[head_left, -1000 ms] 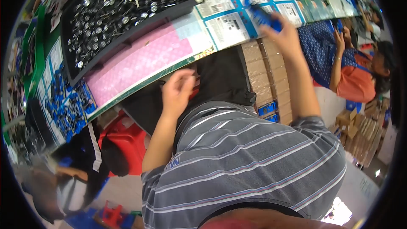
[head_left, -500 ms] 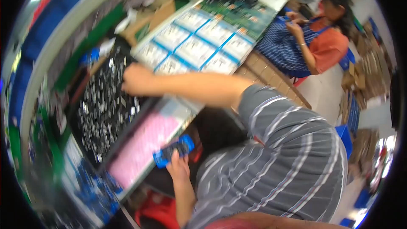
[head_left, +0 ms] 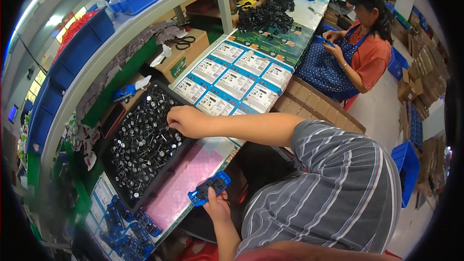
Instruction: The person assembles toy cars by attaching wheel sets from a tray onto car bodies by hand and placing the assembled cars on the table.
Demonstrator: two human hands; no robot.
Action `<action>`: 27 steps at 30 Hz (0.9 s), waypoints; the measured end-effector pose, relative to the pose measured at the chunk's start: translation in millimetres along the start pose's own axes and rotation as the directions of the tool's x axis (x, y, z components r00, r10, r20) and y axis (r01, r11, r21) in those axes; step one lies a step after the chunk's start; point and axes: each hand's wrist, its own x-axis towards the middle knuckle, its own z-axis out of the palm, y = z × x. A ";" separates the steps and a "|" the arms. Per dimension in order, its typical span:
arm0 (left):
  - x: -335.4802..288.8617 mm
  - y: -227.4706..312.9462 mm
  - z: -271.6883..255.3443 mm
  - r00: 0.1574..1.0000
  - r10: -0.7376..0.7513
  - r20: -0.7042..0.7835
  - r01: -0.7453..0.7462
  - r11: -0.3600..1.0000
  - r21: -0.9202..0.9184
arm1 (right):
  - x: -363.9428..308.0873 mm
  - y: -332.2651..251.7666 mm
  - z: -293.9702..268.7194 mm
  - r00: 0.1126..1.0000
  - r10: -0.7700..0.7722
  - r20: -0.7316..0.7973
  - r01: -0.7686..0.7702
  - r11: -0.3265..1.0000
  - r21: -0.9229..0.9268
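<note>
a blue toy car body (head_left: 210, 189) is by the front edge of the desk (head_left: 181, 216), clamped in the grip of the left hand (head_left: 218, 207). the right hand (head_left: 187, 121) is at the wheel axles (head_left: 142, 141) in a black tray (head_left: 167, 170); whether its grip is closed, i cannot tell.

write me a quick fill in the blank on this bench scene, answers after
The left hand holds a toy car coloured black and ____. The right hand is over a tray coloured ____. Beside the tray, the bench sheet is coloured ____.

Missing words: blue; black; pink
</note>
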 end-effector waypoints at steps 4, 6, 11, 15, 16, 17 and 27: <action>2.4 4.0 -3.3 0.998 0.060 -0.007 -0.061 0.998 -0.022 | -50.8 -66.8 -45.3 0.974 0.108 0.197 -0.173 0.922 0.346; 3.0 10.8 12.6 0.997 0.077 -0.009 -0.077 0.996 -0.037 | -85.5 -80.0 -61.6 0.970 0.125 0.209 -0.197 0.908 0.371; 12.6 7.8 12.1 0.999 0.040 0.005 -0.039 0.995 -0.094 | -122.1 -95.2 -74.0 0.911 0.247 0.329 -0.301 0.945 0.125; 3.4 18.6 8.4 0.990 0.094 0.109 -0.099 0.994 0.043 | -132.6 -97.3 -57.8 0.924 0.148 0.352 -0.223 0.957 0.183; 4.2 18.2 10.9 0.982 0.120 0.144 -0.132 0.988 0.082 | -131.6 -97.4 -55.4 0.945 0.069 0.318 -0.121 0.982 0.146; 2.0 16.3 10.4 0.983 0.118 0.140 -0.130 0.988 0.078 | -132.4 -98.4 -52.2 0.943 0.071 0.324 -0.124 0.982 0.145; -15.9 12.1 2.2 0.989 0.148 0.000 -0.148 0.989 0.013 | -136.0 -110.4 -28.1 0.855 0.111 0.506 -0.195 0.974 0.116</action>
